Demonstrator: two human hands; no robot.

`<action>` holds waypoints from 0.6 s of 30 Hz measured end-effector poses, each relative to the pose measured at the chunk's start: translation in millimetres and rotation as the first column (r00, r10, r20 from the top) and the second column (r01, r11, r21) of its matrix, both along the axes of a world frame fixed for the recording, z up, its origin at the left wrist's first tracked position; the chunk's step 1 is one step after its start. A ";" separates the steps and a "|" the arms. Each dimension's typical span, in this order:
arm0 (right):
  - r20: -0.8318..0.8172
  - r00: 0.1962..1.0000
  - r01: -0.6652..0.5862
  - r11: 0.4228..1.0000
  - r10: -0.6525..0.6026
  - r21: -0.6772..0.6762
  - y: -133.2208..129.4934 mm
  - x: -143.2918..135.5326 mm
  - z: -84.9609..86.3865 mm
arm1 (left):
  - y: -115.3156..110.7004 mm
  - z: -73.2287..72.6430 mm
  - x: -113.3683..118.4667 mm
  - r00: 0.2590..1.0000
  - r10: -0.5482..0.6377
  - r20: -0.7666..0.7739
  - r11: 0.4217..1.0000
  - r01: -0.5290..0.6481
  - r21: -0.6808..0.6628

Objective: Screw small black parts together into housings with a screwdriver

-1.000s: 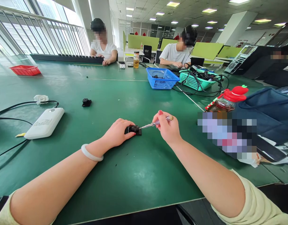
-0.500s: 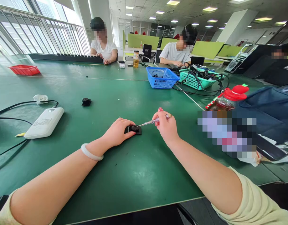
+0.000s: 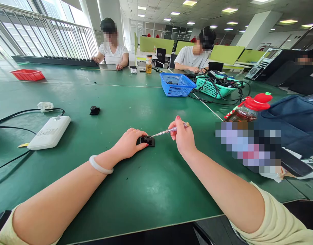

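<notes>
Left Hand Grips Small Black Part as Slim Tool Is Held to Its Edge

A left hand [image 3: 127, 144] grasps a small black part [image 3: 148, 140] on a green table [image 3: 156, 200], the part lying to the left of a blue basket [image 3: 175, 89] and well to the near side of it. The thumb presses along the part's near side while the forefinger reaches over its far side; the part sits in the gap between them, its right end sticking out bare past both fingertips. The other fingers of that hand are hidden behind it.

A right hand [image 3: 185, 137], on the near side of the basket, clasps the clear handle of a slim tool [image 3: 165, 132]. Its fingers are closed round the handle, which slants down to the left; the metal tip ends at the part's upper right edge, too small to tell whether it touches.

A second black piece [image 3: 94, 110] lies left of the basket and nearer the wearer, with a white device [image 3: 50, 132] farther left. A teal basket [image 3: 213, 88] heaped with black cables [image 3: 238, 97] stands just right of the blue one. Beyond it, two people in white shirts sit across the table.
</notes>
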State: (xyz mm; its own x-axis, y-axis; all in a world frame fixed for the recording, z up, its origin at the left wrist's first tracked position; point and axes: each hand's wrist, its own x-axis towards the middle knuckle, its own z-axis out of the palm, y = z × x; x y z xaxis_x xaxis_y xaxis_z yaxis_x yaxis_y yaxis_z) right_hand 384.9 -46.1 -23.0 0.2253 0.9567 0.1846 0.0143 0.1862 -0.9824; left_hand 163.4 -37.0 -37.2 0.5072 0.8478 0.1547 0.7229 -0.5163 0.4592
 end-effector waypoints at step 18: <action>-0.395 0.918 -0.098 0.948 -0.031 -0.302 10.2 -5.0 -4.2 | -1.6 3.1 2.1 1.000 0.006 -0.014 1.000 -0.006 0.001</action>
